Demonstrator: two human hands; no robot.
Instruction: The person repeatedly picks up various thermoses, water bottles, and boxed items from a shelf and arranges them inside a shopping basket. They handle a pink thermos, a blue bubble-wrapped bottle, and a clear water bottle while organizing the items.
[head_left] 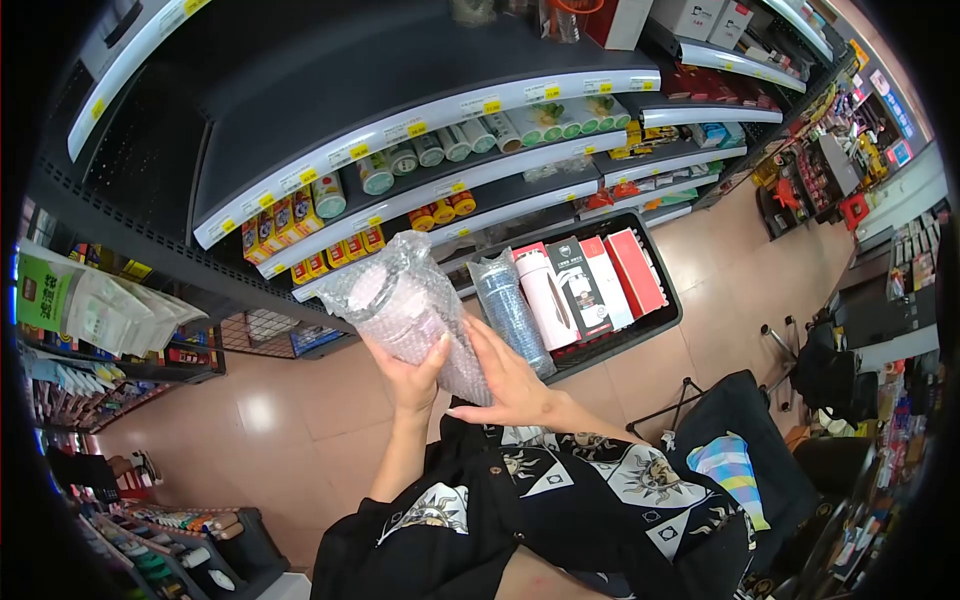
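Observation:
A pale pink bottle wrapped in bubble wrap (405, 310) is held in front of me, tilted, its clear wrap bunched loosely at the upper end. My left hand (410, 375) grips its lower left side, thumb across the front. Along its right side lies my right hand (508, 378), the fingers pressed against the wrap. Beyond the hands, a black crate (672, 300) stands low beside the shelf. In it are a dark blue bubble-wrapped bottle (510, 310), a pink-and-white bottle (545, 295), a black-and-white box (580, 285) and red-and-white boxes (633, 272).
Dark shelves (400, 60) with price strips rise ahead, holding cans (455, 140) and small yellow boxes (350, 245). At the right stands a black folding chair (740, 430) with a colourful striped cloth (730, 470). Packets in a green-labelled pack (95, 305) hang at left. The floor (270, 410) is tiled.

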